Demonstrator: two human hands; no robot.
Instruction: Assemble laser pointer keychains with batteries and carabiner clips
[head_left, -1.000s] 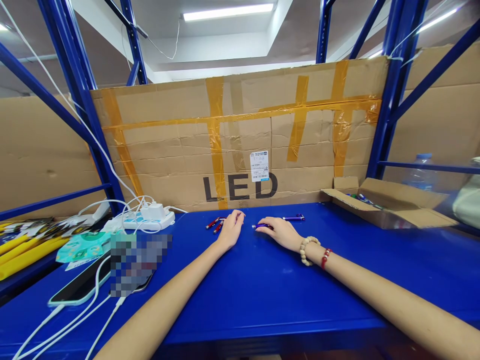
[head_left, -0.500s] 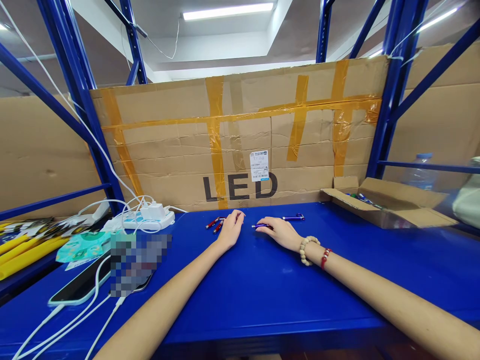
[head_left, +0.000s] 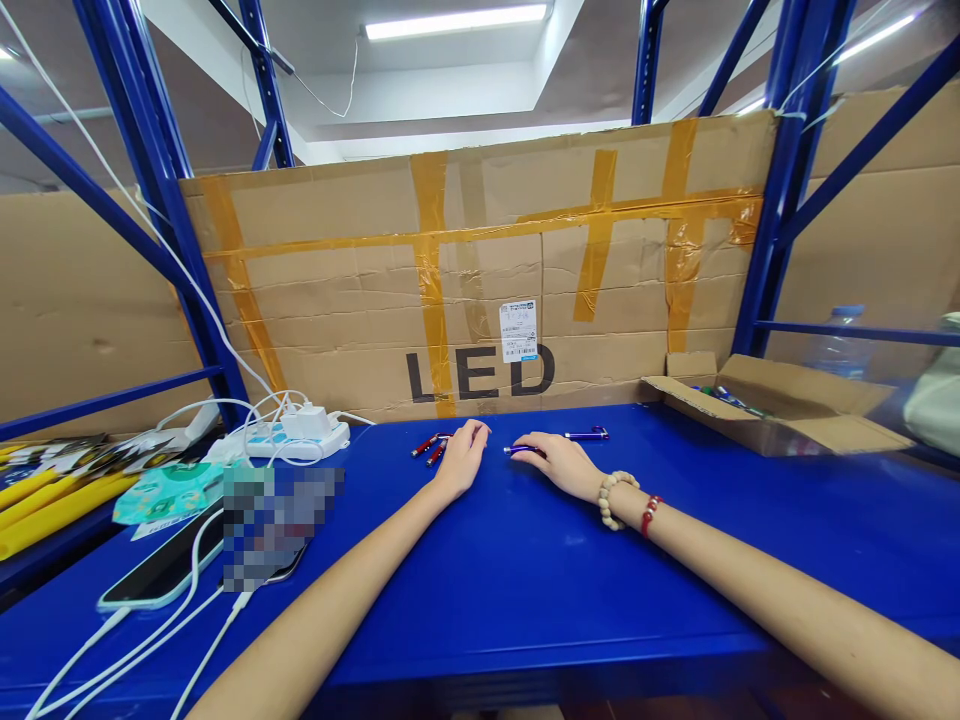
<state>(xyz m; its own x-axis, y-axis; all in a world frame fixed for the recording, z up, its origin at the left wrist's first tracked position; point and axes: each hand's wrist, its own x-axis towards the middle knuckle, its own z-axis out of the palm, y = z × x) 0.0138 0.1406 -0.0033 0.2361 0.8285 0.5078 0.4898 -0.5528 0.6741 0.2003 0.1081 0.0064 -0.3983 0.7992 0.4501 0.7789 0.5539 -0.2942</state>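
Note:
On the blue tabletop, my left hand (head_left: 462, 460) rests with its fingers extended and slightly bent. Two red pens (head_left: 425, 446) lie just to its left, their far ends partly hidden behind the hand. To the right, my right hand (head_left: 564, 462) is lowered with its fingers curled over a purple pen (head_left: 517, 449), whose tip pokes out on the left. Another purple pen (head_left: 587, 435) lies on the table behind that hand. A beaded bracelet (head_left: 616, 500) and a red one (head_left: 651, 515) circle the right wrist.
A large cardboard sheet (head_left: 337, 300) stands along the back. An open carton (head_left: 750, 425) with small items sits at the back right. On the left are a white power strip (head_left: 330, 438), cables, a phone (head_left: 161, 560) and several yellow-handled items (head_left: 60, 505).

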